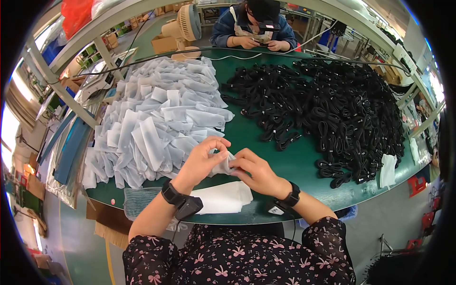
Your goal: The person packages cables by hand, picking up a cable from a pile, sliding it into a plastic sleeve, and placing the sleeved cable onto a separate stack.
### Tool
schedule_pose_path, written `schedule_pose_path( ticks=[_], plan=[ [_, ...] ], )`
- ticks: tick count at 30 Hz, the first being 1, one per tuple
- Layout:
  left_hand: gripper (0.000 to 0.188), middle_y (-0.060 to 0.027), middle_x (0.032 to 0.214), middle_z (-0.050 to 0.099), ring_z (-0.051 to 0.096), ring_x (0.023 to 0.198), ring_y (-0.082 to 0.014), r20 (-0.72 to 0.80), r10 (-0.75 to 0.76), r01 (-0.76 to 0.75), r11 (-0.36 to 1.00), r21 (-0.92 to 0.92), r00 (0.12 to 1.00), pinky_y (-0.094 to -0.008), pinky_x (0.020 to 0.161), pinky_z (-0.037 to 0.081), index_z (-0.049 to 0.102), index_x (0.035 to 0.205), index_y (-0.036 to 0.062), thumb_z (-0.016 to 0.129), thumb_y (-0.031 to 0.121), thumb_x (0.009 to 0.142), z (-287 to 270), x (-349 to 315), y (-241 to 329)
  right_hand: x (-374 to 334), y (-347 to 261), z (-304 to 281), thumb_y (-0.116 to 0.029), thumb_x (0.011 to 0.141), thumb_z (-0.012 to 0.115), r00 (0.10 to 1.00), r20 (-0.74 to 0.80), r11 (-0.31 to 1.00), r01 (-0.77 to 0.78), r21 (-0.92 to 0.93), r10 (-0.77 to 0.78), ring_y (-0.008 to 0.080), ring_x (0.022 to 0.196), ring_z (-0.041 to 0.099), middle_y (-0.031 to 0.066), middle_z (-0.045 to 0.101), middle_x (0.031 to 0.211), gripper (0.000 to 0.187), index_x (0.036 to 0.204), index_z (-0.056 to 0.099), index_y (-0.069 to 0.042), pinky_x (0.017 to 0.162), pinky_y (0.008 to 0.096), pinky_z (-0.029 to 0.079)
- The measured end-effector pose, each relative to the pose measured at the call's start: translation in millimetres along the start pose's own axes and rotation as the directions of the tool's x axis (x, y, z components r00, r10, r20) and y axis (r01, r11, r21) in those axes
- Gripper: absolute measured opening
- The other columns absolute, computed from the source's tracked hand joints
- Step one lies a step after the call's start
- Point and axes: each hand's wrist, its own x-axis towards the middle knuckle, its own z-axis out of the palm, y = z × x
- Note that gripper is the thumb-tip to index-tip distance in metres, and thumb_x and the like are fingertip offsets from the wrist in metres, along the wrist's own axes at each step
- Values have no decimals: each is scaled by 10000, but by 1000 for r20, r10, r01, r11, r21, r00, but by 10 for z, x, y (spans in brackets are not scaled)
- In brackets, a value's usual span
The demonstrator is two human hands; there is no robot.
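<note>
Light pinch, close quarters

The left hand [205,159] is pinched on a pale pouch [222,167] above the tabletop [244,142]; the right hand [255,171] has its fingertips closed on the pouch's other side. Its contents cannot be told. Uneven pulling could crease it or slip it loose. Nearer the body, the flat white sleeves [223,197] could fan out under a dragging wrist. Leftward, heaped pale pouches [156,123] could slide if nudged; rightward, coiled black cables [332,114] could snag if tugged.
</note>
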Motion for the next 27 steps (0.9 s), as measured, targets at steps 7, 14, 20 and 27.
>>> schedule_pose_path(
  ticks=[7, 14, 20, 27],
  plan=[
    [193, -34, 753, 609, 564, 660, -121, -271, 133, -112, 989, 91, 953, -271, 639, 472, 604, 957, 30, 553, 213, 995, -608, 198, 223, 210, 207, -253, -5, 846, 666, 965, -238, 982, -144, -121, 112, 265, 755, 615, 131, 579, 945, 270, 1113, 642, -34, 660, 309, 526],
    [254, -56, 918, 673, 651, 846, -166, -498, 525, -243, 817, 523, 690, -287, 730, 515, 603, 1125, 13, 601, 208, 963, -1262, -70, 535, -699, 1255, -1048, -16, 808, 623, 867, -238, 351, -408, -842, 438, 383, 907, 606, 176, 560, 1009, 265, 1068, 648, -62, 752, 466, 529],
    [187, -77, 908, 635, 619, 773, -190, 8, 176, -143, 770, 622, 984, -314, 721, 506, 654, 1021, 39, 701, 65, 841, 63, -762, -227, -796, 578, -729, -44, 800, 658, 850, -42, 479, -336, -811, 525, 360, 1018, 569, 169, 543, 1036, 272, 1069, 633, -20, 803, 439, 511],
    [141, -121, 868, 583, 603, 851, -311, 80, 275, -229, 570, 789, 958, -364, 730, 508, 633, 905, 12, 711, 51, 795, 562, -889, -817, -970, 202, -260, -49, 844, 680, 931, -5, 773, -306, -555, 365, 310, 801, 603, 144, 562, 933, 293, 1117, 609, 28, 688, 403, 505]
  ],
)
